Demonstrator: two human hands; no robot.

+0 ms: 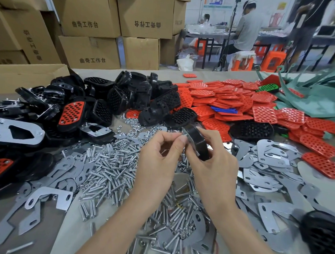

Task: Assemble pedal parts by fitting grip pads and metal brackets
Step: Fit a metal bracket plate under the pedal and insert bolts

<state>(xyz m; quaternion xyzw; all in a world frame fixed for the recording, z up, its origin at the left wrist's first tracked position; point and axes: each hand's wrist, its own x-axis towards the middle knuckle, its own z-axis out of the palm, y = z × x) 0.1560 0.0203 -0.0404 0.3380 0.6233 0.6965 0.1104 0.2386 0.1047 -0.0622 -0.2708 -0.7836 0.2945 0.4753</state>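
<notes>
My right hand (213,165) grips a black pedal body (197,141), held on edge above the table with a metal bracket against its left face. My left hand (159,155) pinches something small at the bracket's upper edge (183,134); what it is I cannot tell. Beneath my hands lies a heap of silver bolts (111,170) and small nuts (132,123). Red grip pads (231,99) are piled at the back right, black pedal bodies (126,94) at the back left. Flat metal brackets (273,156) lie scattered to the right.
Finished pedals with red pads (71,113) and one with a bracket (14,131) lie at the left. Cardboard boxes (91,14) are stacked behind the table. Green plastic sheeting (314,94) covers the far right corner. People work at tables (248,24) in the background.
</notes>
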